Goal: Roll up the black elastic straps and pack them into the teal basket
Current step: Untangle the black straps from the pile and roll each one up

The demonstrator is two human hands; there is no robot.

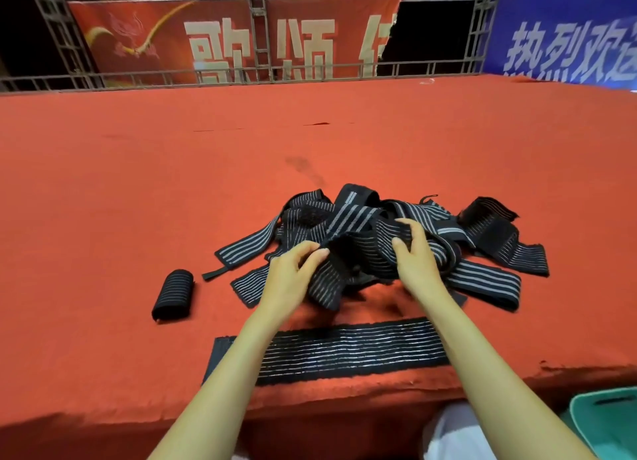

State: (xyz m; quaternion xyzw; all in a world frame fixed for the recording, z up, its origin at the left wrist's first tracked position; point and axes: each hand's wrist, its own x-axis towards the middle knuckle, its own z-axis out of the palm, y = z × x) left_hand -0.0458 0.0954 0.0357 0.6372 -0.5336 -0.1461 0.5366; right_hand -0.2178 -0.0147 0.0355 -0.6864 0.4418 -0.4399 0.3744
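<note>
Black elastic straps (pixel 358 218): tangled in a heap mid-way across the red table (pixel 241 149), with one rolled strap (pixel 174 294) at left and one flat strap (pixel 331 352) near the edge. Left hand (pixel 293 273) pinching a strap end, right hand (pixel 417 256) curled around a band in the heap. Best to draw one strap free, flatten it, roll it tight, then drop it into the teal basket (pixel 610 421) low right.
</note>
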